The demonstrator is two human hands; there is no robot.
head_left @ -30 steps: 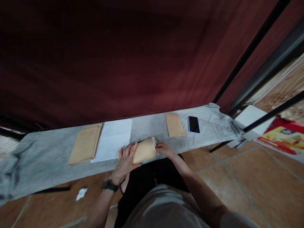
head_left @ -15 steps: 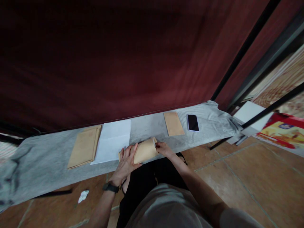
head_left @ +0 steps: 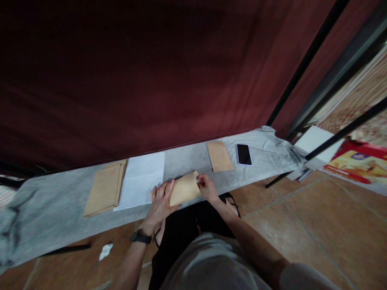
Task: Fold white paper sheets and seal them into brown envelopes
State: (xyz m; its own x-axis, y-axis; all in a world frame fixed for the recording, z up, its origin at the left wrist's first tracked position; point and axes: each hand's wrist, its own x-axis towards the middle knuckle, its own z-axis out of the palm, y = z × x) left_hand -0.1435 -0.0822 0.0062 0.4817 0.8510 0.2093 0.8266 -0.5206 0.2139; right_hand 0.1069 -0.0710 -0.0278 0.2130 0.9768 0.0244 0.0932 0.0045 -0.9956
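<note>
A brown paper envelope (head_left: pixel 185 189) lies near the front edge of the cloth-covered bench, its opening facing right. My left hand (head_left: pixel 161 202) grips its left part, with the fingers across the top and the thumb along the near edge. At the opening, my right hand (head_left: pixel 206 186) is closed in a pinch on a bit of white paper (head_left: pixel 196 177) that shows at the mouth. How far the paper reaches inside is hidden by the envelope. White sheets (head_left: pixel 142 179) lie just left of my left hand.
A stack of brown envelopes (head_left: pixel 104 187) lies farther left on the grey cloth (head_left: pixel 54 209). Another brown envelope (head_left: pixel 220 156) and a phone (head_left: pixel 244 154) lie to the right. Behind the bench hangs a dark red curtain (head_left: pixel 169 100). A crumpled tissue (head_left: pixel 105 251) is on the tiled floor.
My right hand has risen slightly at the envelope's mouth, its fingers more bent. My left hand keeps its hold on the envelope. The whole view has shifted a little.
</note>
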